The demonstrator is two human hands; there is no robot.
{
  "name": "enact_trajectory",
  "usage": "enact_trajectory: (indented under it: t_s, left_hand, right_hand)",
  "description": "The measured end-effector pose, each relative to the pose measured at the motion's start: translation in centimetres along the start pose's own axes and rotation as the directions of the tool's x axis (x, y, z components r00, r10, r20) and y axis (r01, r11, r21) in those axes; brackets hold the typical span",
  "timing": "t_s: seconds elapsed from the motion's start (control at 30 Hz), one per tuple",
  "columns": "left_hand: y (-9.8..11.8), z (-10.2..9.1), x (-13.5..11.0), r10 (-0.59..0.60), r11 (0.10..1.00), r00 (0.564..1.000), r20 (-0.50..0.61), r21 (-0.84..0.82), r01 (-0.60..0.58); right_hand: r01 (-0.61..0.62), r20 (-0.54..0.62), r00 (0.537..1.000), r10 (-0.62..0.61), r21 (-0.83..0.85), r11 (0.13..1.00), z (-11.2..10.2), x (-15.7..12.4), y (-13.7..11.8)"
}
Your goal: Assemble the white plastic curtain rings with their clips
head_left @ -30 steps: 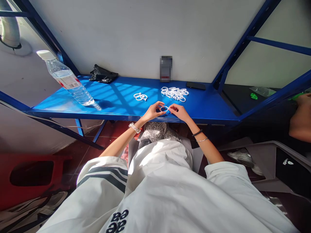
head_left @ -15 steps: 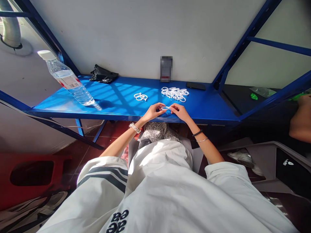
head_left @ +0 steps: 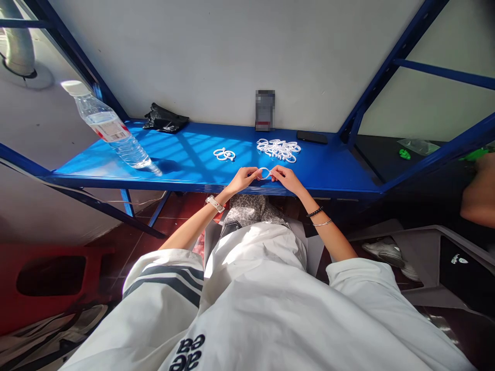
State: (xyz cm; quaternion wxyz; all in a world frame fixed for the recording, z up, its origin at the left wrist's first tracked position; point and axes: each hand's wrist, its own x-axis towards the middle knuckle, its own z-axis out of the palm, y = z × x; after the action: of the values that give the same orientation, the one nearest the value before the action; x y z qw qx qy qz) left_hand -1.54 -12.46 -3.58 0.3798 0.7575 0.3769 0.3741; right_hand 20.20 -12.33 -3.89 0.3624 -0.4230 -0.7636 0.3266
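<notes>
Ring [head_left: 264,168]: white and slim, held between two bare hands near the front edge of a blue surface [head_left: 328,170]; whether it touches that surface cannot be told.
Left hand [head_left: 245,178]: thumb and fingers narrowed to a pinch, gripping the ring's left side; a pale watch [head_left: 215,203] circles the wrist.
Right hand [head_left: 283,175]: likewise pinched, gripping the ring's right side, with a black beaded bracelet [head_left: 314,212] and a silvery bangle [head_left: 322,223] farther up the arm.
Ring pile [head_left: 279,149]: white pieces heaped and overlapping on the surface, just beyond the right hand.
Small ring group [head_left: 224,154]: a few more white rings, overlapping, left of the pile and well apart from it.
Back edge: an upright dark device [head_left: 265,111], its face pixelated, stands by the wall [head_left: 193,62]; a flat black phone-like slab [head_left: 312,137] lies to its right, a crumpled black bag [head_left: 165,118] well to its left.
Bottle [head_left: 110,126]: clear, white-capped and labelled, at the surface's left end, slanted in this wide view.
Far right: another person's arm [head_left: 479,190], partly in frame, near a clear bag [head_left: 419,147] and a bright green item [head_left: 404,154].
</notes>
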Motion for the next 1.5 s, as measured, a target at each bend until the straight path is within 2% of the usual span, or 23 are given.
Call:
enact_trajectory:
  t_s: [0.67, 0.97, 1.5]
  left_hand:
    - [0.0, 0.0, 0.1, -0.031, 0.999, 0.999, -0.023, 0.026, 0.032]
    - [0.4, 0.0, -0.4, -0.014, 0.999, 0.999, 0.036, -0.042, 0.015]
    - [0.8, -0.1, -0.5, -0.028, 0.999, 0.998, 0.053, 0.034, 0.026]
  right_hand:
    - [0.051, -0.003, 0.999, -0.051, -0.093, 0.994, 0.1, -0.2, 0.0]
    - [0.059, -0.016, 0.998, -0.06, -0.089, 0.994, 0.0, -0.3, -0.1]
    - [0.076, -0.009, 0.997, -0.078, -0.111, 0.991, -0.1, -0.3, -0.3]
